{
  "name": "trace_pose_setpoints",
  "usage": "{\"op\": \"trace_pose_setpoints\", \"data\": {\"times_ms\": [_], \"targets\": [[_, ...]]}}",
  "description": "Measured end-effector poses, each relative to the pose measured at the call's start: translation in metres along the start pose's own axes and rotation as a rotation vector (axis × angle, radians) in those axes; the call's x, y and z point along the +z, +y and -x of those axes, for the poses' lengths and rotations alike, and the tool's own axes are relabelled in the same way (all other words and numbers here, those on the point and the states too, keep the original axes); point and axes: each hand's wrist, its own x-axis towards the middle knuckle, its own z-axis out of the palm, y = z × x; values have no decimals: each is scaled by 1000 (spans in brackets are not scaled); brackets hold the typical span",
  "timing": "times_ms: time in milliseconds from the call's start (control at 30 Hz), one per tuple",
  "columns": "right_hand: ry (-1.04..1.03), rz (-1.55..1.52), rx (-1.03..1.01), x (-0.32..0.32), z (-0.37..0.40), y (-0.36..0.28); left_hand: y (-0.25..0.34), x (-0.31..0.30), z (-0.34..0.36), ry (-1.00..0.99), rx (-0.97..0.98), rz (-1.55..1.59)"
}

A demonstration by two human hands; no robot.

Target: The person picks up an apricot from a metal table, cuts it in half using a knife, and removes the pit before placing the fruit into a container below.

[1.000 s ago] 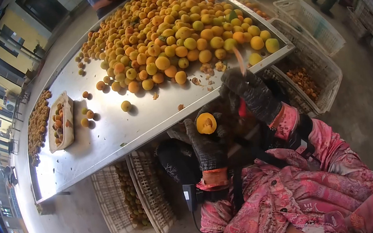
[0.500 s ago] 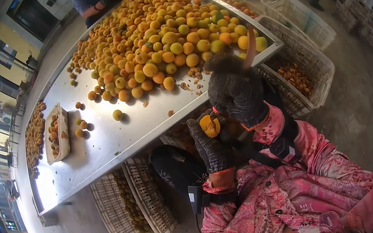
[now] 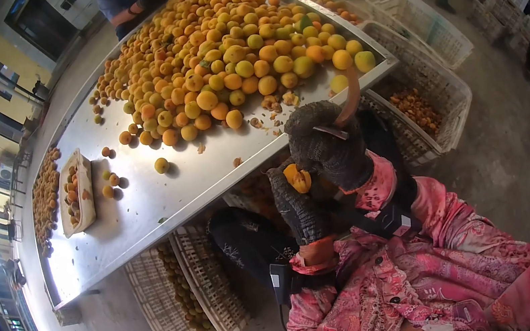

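Note:
My left hand (image 3: 294,205), in a dark glove, is closed around a cut orange apricot (image 3: 297,178) below the table's front edge. Just right of it, my right hand (image 3: 325,147), also gloved, grips a knife (image 3: 349,101) with a curved brown handle pointing up. A short strip of metal shows by the knuckles; the rest of the knife is hidden in the fist. The right hand's fingertips are out of sight behind the glove, close to the apricot. Ahead, a large pile of apricots (image 3: 211,71) covers much of the metal table (image 3: 141,203).
A small white basket (image 3: 83,198) with fruit stands on the table's left. Apricot pieces (image 3: 416,110) lie in a crate (image 3: 459,97) to the right. Below the table are crates (image 3: 211,288), one holding fruit. Another person's arm (image 3: 134,8) is at the far side.
My right hand has turned and lowered slightly, so the knife handle leans differently and a metal strip now shows. My left hand still holds the apricot. The whole view has shifted a little.

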Motion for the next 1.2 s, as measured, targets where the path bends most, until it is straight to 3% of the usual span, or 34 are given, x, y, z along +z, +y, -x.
{"op": "trace_pose_setpoints", "data": {"times_ms": [67,133,167,233,367,433,567,633,667,733,767,833,867,933,967,1033,1167,1200], "targets": [[7,87,-101,2,-1,2,4,2,4,-56,-26,14],[65,-248,43,-1,-6,0,8,7,9,-37,29,-15],[66,-247,43,-5,-7,-2,9,4,9,-37,29,-15],[18,-557,238,-13,-10,-11,10,-8,7,-207,622,-958],[-22,-519,231,-7,-13,-28,16,-22,-3,-296,467,-928],[-63,-415,188,-3,-13,-26,19,-23,1,-318,648,-1160],[-91,-523,242,-5,-6,-21,1,-40,-7,-282,600,-1111],[-201,87,-52,-5,-4,-20,-16,-54,-23,-199,574,-1014],[-200,88,-53,-6,-2,-15,-9,-46,-17,-200,574,-1013],[-192,685,-390,-9,3,-4,11,-26,1,-302,628,-1178],[-192,687,-389,-8,1,-5,11,-26,0,-303,626,-1177],[-103,-444,277,-3,-9,-13,10,-25,0,-271,596,-1225],[-102,-442,277,-4,-10,-13,4,-30,-6,-273,595,-1223],[-246,-584,341,-7,-13,-11,3,-24,-16,-265,166,-660],[-245,-581,337,-8,-17,-10,5,-23,-15,-271,166,-660],[-103,-464,479,-6,-21,-5,10,-25,-8,-355,447,-1270],[-28,-571,602,-11,-27,21,-3,-31,-10,-338,650,-1160],[-28,-570,603,-13,-25,22,-6,-35,-14,-256,438,-974]]}}
